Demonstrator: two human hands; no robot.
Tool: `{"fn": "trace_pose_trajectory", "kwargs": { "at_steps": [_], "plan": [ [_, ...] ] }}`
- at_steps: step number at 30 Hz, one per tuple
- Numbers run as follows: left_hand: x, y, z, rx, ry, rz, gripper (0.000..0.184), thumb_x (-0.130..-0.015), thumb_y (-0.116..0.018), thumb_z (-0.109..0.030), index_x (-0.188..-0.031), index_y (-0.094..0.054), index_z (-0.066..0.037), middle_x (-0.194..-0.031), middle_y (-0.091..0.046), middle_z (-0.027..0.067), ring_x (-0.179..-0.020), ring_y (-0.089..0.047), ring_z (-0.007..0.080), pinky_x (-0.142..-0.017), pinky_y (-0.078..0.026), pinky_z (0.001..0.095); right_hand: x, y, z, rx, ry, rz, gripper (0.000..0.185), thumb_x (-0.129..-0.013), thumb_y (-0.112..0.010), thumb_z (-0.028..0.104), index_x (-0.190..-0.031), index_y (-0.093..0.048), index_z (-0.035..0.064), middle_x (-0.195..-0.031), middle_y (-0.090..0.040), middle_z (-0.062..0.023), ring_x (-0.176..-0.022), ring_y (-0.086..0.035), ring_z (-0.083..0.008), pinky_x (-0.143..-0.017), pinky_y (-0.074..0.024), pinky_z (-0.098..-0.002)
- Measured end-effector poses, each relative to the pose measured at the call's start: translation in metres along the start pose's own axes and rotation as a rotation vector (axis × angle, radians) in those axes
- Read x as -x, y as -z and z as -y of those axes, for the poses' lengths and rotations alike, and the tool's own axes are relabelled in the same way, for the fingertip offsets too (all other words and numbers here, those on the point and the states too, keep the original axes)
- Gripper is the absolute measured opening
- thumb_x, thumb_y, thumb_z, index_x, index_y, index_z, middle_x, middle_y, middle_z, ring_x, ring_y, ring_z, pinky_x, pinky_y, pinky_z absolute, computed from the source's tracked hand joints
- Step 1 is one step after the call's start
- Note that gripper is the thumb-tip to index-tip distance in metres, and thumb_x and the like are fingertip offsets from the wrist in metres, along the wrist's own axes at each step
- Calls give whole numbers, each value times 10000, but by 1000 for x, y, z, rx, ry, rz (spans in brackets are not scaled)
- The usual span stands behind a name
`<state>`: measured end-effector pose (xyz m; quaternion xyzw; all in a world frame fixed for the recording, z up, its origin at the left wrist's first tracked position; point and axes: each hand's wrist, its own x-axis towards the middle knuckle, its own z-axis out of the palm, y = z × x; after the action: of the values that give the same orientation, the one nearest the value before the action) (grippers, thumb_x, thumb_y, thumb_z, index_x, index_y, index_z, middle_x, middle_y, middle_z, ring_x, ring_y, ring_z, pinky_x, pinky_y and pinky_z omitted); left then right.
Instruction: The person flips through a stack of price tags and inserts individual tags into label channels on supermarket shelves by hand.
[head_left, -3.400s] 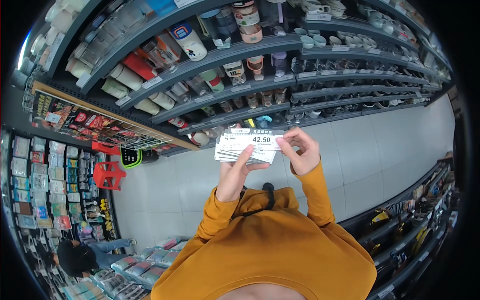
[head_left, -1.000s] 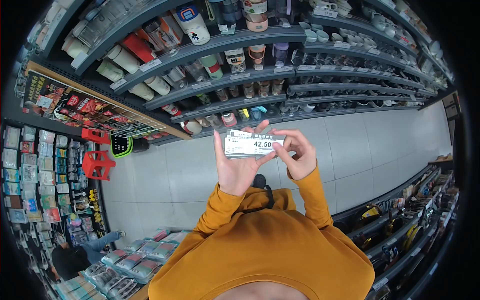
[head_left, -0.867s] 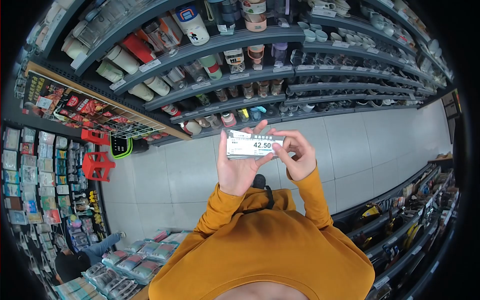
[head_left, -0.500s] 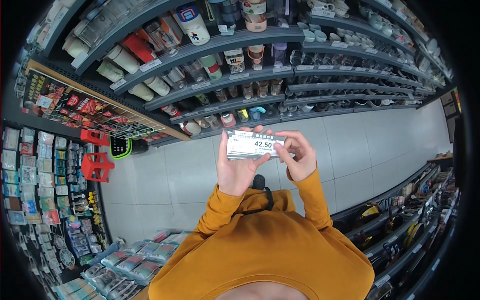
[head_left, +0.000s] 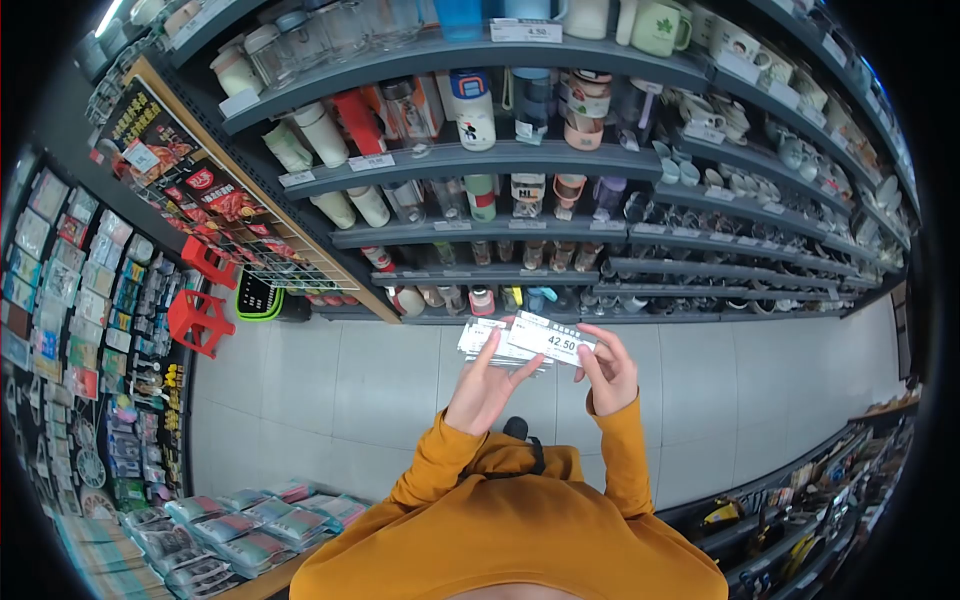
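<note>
My left hand (head_left: 478, 392) is closed around a stack of white price tags (head_left: 484, 338), fanned a little at the edges. My right hand (head_left: 612, 372) pinches one price tag (head_left: 540, 336), printed "42.50", by its right end. This tag lies slanted over the right part of the stack, its left end near my left fingers. Both hands are in front of my chest, above the tiled floor.
Ahead, a shelf (head_left: 420, 165) holds bottles, cups and mugs, with price labels along its edges. Red stools (head_left: 200, 322) and a green-rimmed basket (head_left: 258, 300) stand at the left. Packaged goods (head_left: 250, 550) lie lower left; another shelf (head_left: 800, 530) runs along the right.
The "42.50" tag has slid rightward off the top of the stack and tilted, held by my right hand. My view has lifted, showing more of the upper shelves.
</note>
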<state>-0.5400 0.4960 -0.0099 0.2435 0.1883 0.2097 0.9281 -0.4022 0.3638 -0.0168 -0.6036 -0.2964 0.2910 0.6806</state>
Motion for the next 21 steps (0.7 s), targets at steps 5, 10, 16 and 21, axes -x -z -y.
{"fn": "trace_pose_trajectory", "kwargs": {
  "at_steps": [5,10,16,21],
  "plan": [
    [-10,33,-23,-8,20,56,434,-1034,-338,-366,-1413,-336,-155,-1479,-355,44,-1297,-431,227,-982,-473,477,-28,-7,-16,-42,43,-58,226,-943,-560,53,-1155,-530,-22,-917,-667,-98,-731,-594,-96,-684,-477,-214],
    [-17,54,-44,59,177,151,528,-1007,-382,-434,-1485,-216,-280,-1532,-256,28,-1351,-366,262,-1019,-371,638,-88,-27,-7,105,140,-25,185,-928,-592,43,-1091,-534,-21,-963,-660,-94,-858,-607,-100,-755,-473,-222],
    [-43,109,-63,88,233,184,553,-1004,-377,-452,-1500,-182,-302,-1489,-338,94,-1357,-363,271,-1050,-368,584,-196,-83,38,272,421,-21,146,-901,-625,52,-1022,-592,-23,-959,-666,-87,-885,-638,-129,-792,-497,-260],
    [-57,126,-121,-39,163,111,514,-1011,-276,-507,-1463,-244,-263,-1407,-444,112,-1275,-474,288,-969,-460,553,-309,-152,104,386,771,32,128,-888,-636,58,-989,-597,-12,-923,-683,-82,-861,-652,-116,-777,-498,-254]
  ]
}}
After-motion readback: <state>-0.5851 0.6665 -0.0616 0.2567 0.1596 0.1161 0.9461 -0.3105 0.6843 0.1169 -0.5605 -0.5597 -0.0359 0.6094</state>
